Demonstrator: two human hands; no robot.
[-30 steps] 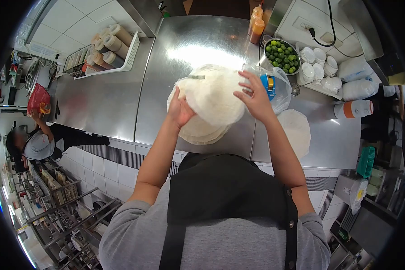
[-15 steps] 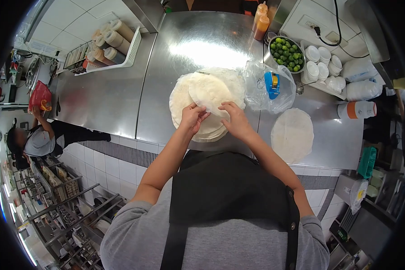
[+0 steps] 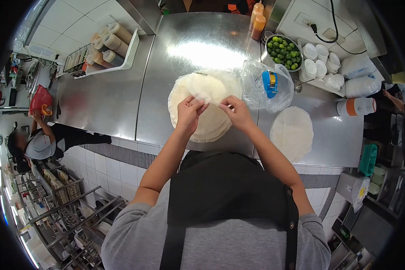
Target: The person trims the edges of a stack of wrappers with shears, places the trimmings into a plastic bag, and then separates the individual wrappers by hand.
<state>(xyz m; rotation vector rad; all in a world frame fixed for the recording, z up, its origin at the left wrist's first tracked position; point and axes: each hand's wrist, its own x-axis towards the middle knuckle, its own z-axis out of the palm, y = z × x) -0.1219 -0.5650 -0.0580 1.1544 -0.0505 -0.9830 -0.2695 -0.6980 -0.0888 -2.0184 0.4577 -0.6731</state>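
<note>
A stack of thin, pale flour tortillas lies on the steel counter in front of me. My left hand pinches the near edge of the top tortilla, which is lifted off the stack. Opposite it, my right hand has its thumb and fingertips closed on the right side of the same edge. The raised sheet looks thin and partly see-through. To the right, a single tortilla lies flat by itself near the counter's front edge.
Right of the stack lies a clear plastic bag with a blue tape dispenser. Behind are a bowl of green limes, sauce bottles and lidded cups. A bottle basket stands at left. A person works far left.
The top tortilla's near edge has risen and folded away from me. My right hand's fingers have gone from spread to pinching. Part of another person now shows at the far right.
</note>
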